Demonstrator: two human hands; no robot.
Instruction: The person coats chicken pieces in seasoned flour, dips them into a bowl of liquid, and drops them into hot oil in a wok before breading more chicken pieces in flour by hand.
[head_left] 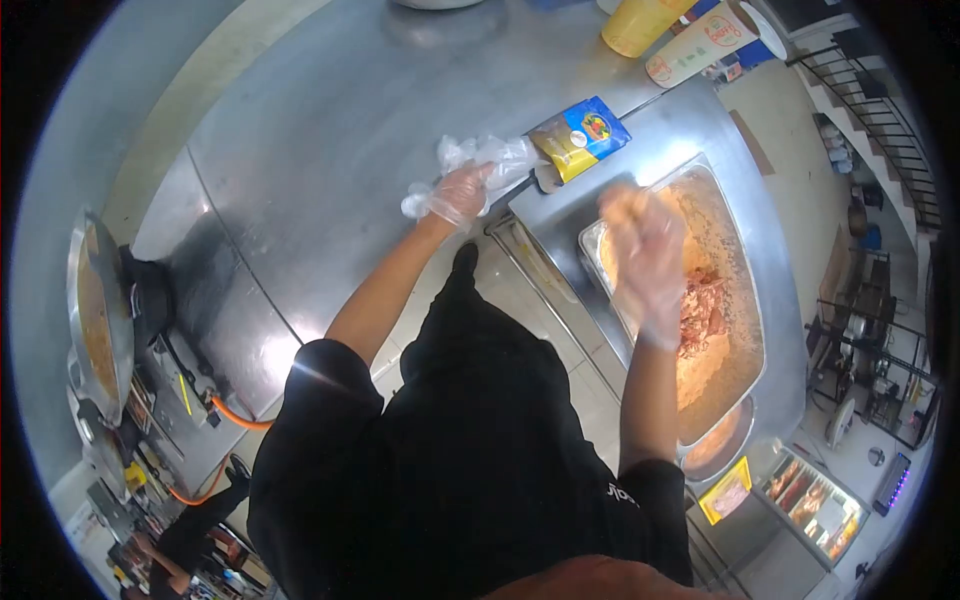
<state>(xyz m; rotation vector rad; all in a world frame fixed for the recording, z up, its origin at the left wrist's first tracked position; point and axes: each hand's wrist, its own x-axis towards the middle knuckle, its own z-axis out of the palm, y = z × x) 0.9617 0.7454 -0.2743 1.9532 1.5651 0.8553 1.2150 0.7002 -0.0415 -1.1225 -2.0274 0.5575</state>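
Observation:
My left hand (465,192), in a clear plastic glove, is at the metal table's edge, its fingers on crumpled clear plastic (505,155) beside a blue and yellow box (582,138). My right hand (645,250), also gloved and blurred by motion, is above the left side of a large metal tray (757,330). Its fingers are curled round something tan that I cannot make out clearly. In the tray lie orange-tan crumbs or coating, with a heap of reddish shredded pieces (703,312) near the middle.
A round metal bowl (738,440) with orange contents and a yellow packet (725,492) are below the tray. Tall printed cups (700,45) stand at the top right. At far left are a large pan (98,310) and an orange hose (235,417); another person (190,545) is lower left.

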